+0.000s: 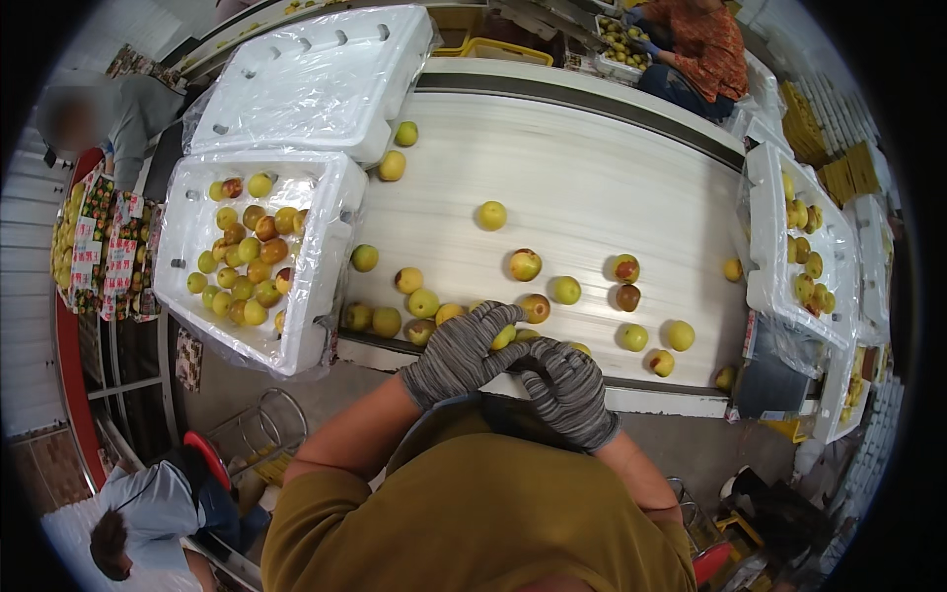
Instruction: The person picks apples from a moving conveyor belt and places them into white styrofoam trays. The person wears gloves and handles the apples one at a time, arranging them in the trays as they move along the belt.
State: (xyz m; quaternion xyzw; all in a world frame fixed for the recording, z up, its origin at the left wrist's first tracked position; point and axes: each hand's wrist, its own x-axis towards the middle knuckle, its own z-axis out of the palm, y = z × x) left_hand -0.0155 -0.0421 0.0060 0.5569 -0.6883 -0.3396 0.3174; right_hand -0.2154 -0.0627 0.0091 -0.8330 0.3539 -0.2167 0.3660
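Note:
Both my hands wear grey striped knit gloves at the near edge of a white conveyor belt point(444, 192). My left hand point(462, 351) has its thumb and fingers around a yellow-green jujube point(504, 337). My right hand point(573, 392) is close beside it with bent fingers; its palm is hidden, so whether it holds anything is unclear. Just beyond its fingers a yellow jujube point(581, 348) partly shows. A red-brown and yellow jujube point(535, 308) lies past my left fingertips. More jujubes, green, yellow or brown-patched, are scattered over the belt, with a cluster point(386, 322) left of my left hand.
A plastic-lined white foam box point(336, 222) holding many jujubes stands at left, another foam box point(311, 81) behind it. Foam boxes with jujubes point(769, 244) stand at right. People are at far left point(140, 111), lower left point(155, 496) and far right point(699, 59).

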